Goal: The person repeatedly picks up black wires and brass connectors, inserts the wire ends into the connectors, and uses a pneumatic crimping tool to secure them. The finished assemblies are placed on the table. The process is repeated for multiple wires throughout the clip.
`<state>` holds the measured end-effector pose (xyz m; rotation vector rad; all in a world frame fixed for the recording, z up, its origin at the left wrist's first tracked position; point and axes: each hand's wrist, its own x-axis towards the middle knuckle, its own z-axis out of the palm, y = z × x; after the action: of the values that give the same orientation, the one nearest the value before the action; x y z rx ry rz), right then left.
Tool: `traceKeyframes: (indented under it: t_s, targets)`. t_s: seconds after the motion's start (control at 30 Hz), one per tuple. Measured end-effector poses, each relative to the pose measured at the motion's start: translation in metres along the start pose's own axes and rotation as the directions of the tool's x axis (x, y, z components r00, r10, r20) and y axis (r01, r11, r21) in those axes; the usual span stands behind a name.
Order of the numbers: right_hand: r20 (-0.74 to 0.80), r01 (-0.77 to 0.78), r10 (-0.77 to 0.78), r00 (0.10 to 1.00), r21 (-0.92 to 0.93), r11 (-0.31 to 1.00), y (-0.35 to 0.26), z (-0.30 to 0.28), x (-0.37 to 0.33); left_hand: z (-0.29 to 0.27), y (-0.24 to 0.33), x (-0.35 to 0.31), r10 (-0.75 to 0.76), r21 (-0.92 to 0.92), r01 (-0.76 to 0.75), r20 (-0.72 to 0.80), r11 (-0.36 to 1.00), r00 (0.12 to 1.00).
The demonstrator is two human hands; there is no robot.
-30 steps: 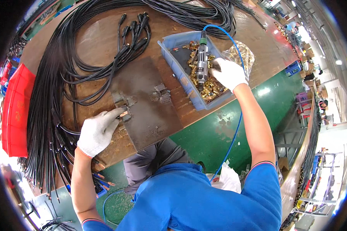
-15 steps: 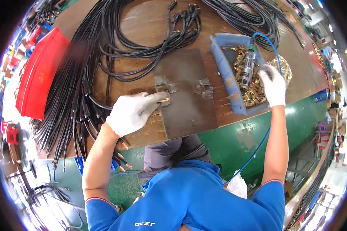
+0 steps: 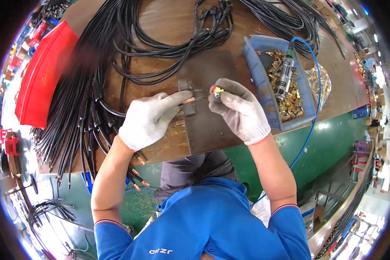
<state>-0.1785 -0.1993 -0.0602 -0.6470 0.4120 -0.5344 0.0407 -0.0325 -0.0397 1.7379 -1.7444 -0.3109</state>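
My left hand (image 3: 148, 118), in a white glove, is closed around a black cable, mostly hidden by the fingers. A bare copper wire end (image 3: 189, 100) sticks out past its fingertips over a dark metal plate (image 3: 210, 136). Across from it, my right hand (image 3: 243, 113), gloved too, pinches a small brass connector (image 3: 218, 91) with a bit of red on it between thumb and fingers. A short gap separates the connector from the copper end.
Right of the plate stands a blue bin (image 3: 263, 97) of brass connectors (image 3: 290, 108). A grey air tool (image 3: 285, 78) on a blue hose (image 3: 318, 86) lies across it. Black cables (image 3: 80, 104) with copper ends spread at left, beside a red bin (image 3: 45, 78). More cables (image 3: 286, 21) lie at the back.
My right hand has come left from the connector bin to above the plate, now with a brass connector in its fingers. My left hand stays nearly in place.
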Motion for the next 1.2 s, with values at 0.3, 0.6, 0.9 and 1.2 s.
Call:
traceKeyframes:
  t_s: [0.3,0.6,0.9,1.2]
  targets:
    - [0.044,-0.082,0.082,0.996,-0.019,0.996,0.029,0.004,0.010,-0.002,-0.002,-0.003,0.019,-0.036,-0.021,-0.078,0.999,0.997]
    - [0.035,-0.093,0.096,0.995,-0.078,0.993,0.031,0.012,0.009,0.000,-0.003,-0.004,0.026,-0.022,-0.027,-0.079,0.999,0.997]
    - [-0.004,-0.099,0.099,0.995,-0.127,0.987,0.032,0.006,0.010,0.008,-0.005,-0.005,0.072,0.178,-0.057,-0.078,0.982,0.994]
    - [-0.076,-0.094,0.061,0.995,-0.573,0.814,0.021,0.018,0.010,0.014,-0.009,-0.008,0.063,0.250,-0.050,-0.044,0.967,0.997]
